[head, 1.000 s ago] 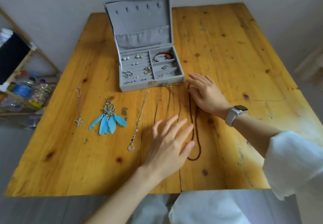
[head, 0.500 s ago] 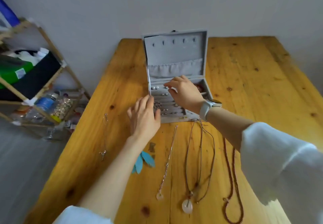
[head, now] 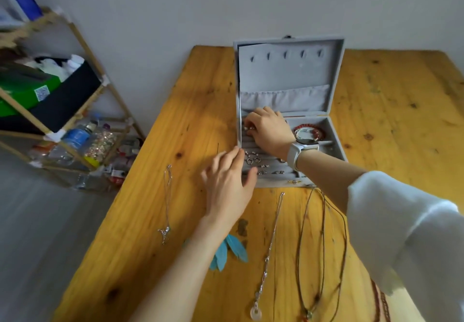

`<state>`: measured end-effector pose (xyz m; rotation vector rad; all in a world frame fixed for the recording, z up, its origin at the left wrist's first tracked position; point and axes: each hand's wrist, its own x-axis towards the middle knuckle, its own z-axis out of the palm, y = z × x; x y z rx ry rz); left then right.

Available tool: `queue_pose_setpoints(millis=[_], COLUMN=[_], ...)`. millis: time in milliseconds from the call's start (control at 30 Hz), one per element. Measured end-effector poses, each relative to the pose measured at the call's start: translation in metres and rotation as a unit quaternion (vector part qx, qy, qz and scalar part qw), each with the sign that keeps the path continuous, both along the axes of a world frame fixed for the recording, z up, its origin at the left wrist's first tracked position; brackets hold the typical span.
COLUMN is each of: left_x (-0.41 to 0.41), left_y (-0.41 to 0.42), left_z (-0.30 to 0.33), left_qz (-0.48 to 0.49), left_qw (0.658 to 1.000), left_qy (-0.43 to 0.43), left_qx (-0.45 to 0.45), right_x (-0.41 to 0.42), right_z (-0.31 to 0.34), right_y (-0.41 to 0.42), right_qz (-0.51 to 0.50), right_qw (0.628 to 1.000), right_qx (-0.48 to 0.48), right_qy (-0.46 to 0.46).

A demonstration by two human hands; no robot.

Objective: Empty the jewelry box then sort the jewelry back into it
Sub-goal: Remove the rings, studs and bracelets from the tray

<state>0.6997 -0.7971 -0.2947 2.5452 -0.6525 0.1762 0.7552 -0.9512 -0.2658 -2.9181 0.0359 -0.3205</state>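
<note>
The jewelry box (head: 288, 110) is standing open at the table's (head: 401, 120) far edge. Since a second ago, the right hand (head: 270, 130) has been moved off the necklaces into the ring rows, where small earrings (head: 249, 128) are being pinched; emptying is being continued. The left hand (head: 227, 186), relaxed, is resting beside the box. Necklaces (head: 321, 246) are lying close by.

The open fabric-lined jewelry box (head: 283, 75) is pale grey inside and out, holding a dark red bead bracelet (head: 310, 132). The knotty wooden bench (head: 391, 110) is honey yellow. Near the box lie turquoise blue feather earrings (head: 227, 251) and a silver chain necklace (head: 270, 246).
</note>
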Motion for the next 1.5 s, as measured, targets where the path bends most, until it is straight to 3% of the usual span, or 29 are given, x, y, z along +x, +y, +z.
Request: queue_pose_setpoints(millis=[167,267,400,467,600,733,833,933,1267,1500], left_x=[-0.002,-0.002,-0.005,-0.011,-0.037,-0.066,-0.076,-0.080,-0.078,-0.078], left_y=[0.001,0.000,-0.008,-0.020,-0.069,-0.126,-0.150,-0.151,-0.149,-0.149], left_z=[0.001,0.003,0.007,0.011,0.022,0.026,0.013,0.001,-0.002,0.003], left_qz=[-0.002,0.006,0.016,-0.003,-0.080,-0.173,-0.197,-0.184,-0.184,-0.197], left_qw=[1.000,1.000,0.999,0.997,0.994,0.982,0.975,0.974,0.976,0.979], left_qy=[0.005,0.009,-0.047,-0.082,-0.079,-0.058,-0.022,-0.068,-0.082,-0.039], left_qx=[-0.003,0.003,0.007,0.010,0.007,0.036,0.099,0.114,0.087,0.021], right_x=[-0.001,-0.010,-0.047,-0.074,-0.137,-0.182,-0.184,-0.173,-0.169,-0.170], right_z=[0.001,0.004,0.018,0.023,0.019,0.009,0.004,0.003,-0.003,-0.002], right_y=[-0.001,-0.006,-0.028,-0.052,-0.111,-0.163,-0.174,-0.172,-0.176,-0.182], right_qz=[0.001,-0.008,-0.017,-0.057,-0.146,-0.219,-0.213,-0.184,-0.139,-0.148], right_qw=[1.000,0.995,0.970,0.961,0.962,0.958,0.960,0.966,0.978,0.966], right_qx=[0.029,0.092,0.222,0.243,0.203,0.186,0.180,0.177,0.150,0.207], right_qy=[-0.005,-0.045,-0.101,-0.116,-0.113,-0.005,0.031,0.047,0.043,0.039])
